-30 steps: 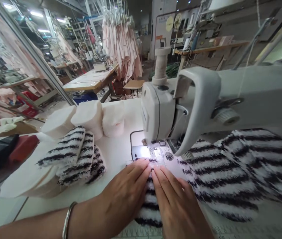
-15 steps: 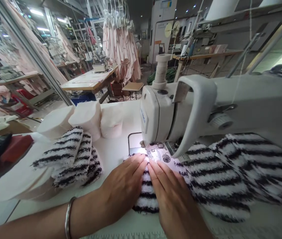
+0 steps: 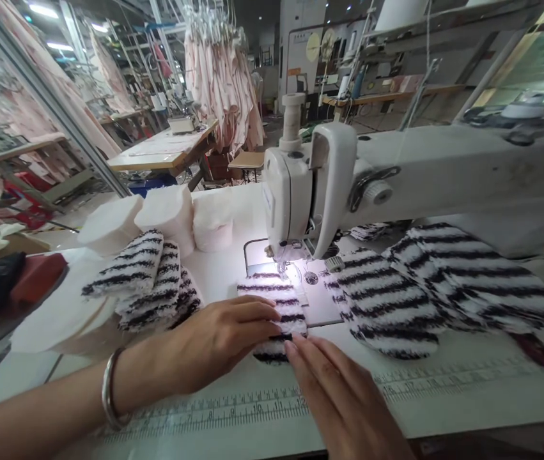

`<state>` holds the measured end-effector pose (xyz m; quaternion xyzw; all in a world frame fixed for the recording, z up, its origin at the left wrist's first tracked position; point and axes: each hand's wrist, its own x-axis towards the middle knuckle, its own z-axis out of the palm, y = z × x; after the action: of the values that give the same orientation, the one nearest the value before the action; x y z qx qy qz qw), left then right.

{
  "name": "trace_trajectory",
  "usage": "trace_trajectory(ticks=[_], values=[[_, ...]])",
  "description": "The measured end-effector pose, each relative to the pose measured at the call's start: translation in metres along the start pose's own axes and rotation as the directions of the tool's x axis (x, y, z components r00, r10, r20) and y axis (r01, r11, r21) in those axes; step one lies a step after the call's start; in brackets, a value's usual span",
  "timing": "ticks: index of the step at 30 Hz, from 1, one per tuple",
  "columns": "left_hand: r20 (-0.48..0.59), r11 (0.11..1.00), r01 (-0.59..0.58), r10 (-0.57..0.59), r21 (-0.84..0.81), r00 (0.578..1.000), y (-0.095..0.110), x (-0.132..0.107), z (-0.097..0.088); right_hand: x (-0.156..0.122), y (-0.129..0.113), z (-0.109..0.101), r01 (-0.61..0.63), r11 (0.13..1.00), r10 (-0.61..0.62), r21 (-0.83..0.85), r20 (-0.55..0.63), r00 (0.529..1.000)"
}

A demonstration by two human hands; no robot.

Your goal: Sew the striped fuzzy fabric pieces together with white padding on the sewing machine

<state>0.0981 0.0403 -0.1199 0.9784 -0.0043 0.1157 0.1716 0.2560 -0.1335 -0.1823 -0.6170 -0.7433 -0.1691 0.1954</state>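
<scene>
A small black-and-white striped fluffy fabric piece [image 3: 269, 287] lies on the sewing machine bed, its far edge close to the lit presser foot [image 3: 282, 263]. My left hand [image 3: 218, 342] rests on the piece from the left, fingers stretched out flat over its stripes. At its near right edge, the extended fingertips of my right hand [image 3: 341, 396] touch or almost touch the fabric; exact contact is hard to tell. Neither hand is wrapped around anything. The white sewing machine [image 3: 288, 198] stands just beyond, its head above the fabric's far end.
Larger striped pieces [image 3: 391, 297] lie to the right, partly under the machine arm. Left of my hands are a small pile of striped pieces [image 3: 130, 268] and stacks of white padding [image 3: 163, 214]. A printed ruler strip [image 3: 233, 412] runs along the table's front.
Both hands have drawn back from the presser foot toward the table's front, uncovering the far part of the striped piece. The camera view has shifted, showing more of the tabletop and ruler.
</scene>
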Motion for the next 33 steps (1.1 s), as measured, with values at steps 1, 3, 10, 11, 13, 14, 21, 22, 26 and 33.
trace_trajectory(ticks=[1,3,10,11,13,14,21,22,26,33], values=[[0.028,1.000,-0.023,0.023,0.007,0.999,0.001,-0.001,0.002,-0.003,-0.007,0.005,-0.012,1.000,0.012,-0.022,-0.001,1.000],[0.062,0.999,-0.045,0.043,0.024,0.997,0.000,-0.002,0.005,-0.005,-0.017,0.016,-0.045,0.997,0.045,-0.059,-0.008,0.999],[0.092,0.999,0.047,-0.047,-0.002,0.995,-0.013,-0.005,0.008,0.010,-0.016,0.030,-0.126,0.992,0.123,-0.025,-0.079,0.989],[0.082,0.998,0.057,-0.056,-0.014,0.995,-0.015,-0.004,0.008,0.013,-0.016,0.030,-0.137,0.990,0.135,-0.014,-0.091,0.987],[0.053,0.997,0.067,-0.065,-0.035,0.997,-0.020,-0.002,0.008,0.020,-0.014,0.031,-0.157,0.988,0.155,-0.006,-0.101,0.983],[0.034,0.997,0.069,-0.067,-0.042,0.997,-0.022,-0.001,0.008,0.023,-0.014,0.031,-0.163,0.987,0.161,-0.010,-0.096,0.982],[-0.076,0.995,0.082,-0.087,-0.063,0.993,-0.037,-0.001,0.014,0.042,0.000,0.035,-0.152,0.988,0.150,-0.037,-0.041,0.988],[-0.095,0.995,0.081,-0.086,-0.052,0.992,-0.040,-0.002,0.016,0.044,0.003,0.036,-0.148,0.989,0.147,-0.019,-0.052,0.988],[-0.099,0.995,0.099,-0.099,-0.004,0.990,-0.047,-0.006,0.024,0.049,0.016,0.038,-0.154,0.983,0.160,0.095,-0.053,0.986],[-0.044,0.963,0.214,-0.210,0.164,0.977,-0.038,0.009,0.022,0.058,0.043,0.027,-0.191,0.968,0.170,0.165,0.135,0.976]])
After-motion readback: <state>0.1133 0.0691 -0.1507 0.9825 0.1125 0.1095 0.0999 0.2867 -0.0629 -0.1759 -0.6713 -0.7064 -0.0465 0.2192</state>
